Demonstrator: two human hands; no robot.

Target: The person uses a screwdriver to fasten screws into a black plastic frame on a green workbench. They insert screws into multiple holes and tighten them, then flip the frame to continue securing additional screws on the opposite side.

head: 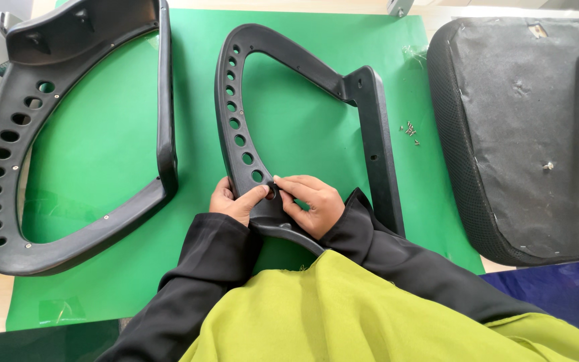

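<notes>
Green sheet (303, 127) covers the worktop from edge to edge, smooth and flat, with pale wood showing past its left and top borders.

Largest on it is the seat cushion (524, 134) at the right of the sheet, lying underside up: a rounded slab with dark grey fabric stretched over the base, a mesh-textured rim, and a few small torn spots where pale material shows through.

Two black plastic chair armrests lie on the sheet, both hard, matte, curved loops with a row of round holes along one bowed side. The bigger-looking one, the left armrest (162, 121), lies near the left edge of the sheet, well apart from the hands. The middle armrest (236, 114) lies at the centre of the sheet, its holed curve running down toward the person and its straight bar (380, 147) on the side nearer the cushion.

Both hands, in black sleeves, meet at the lowest hole of the middle armrest. The left hand (236, 201) is curled, thumb pressed on the plastic, fingers wrapped under its edge. The right hand (313, 201) is mostly closed, fingertips pinched together at the hole; whether they hold something is too small to tell.

A small cluster of screws (410, 131) lies on the sheet between the straight bar and the cushion, too tiny to count.
</notes>
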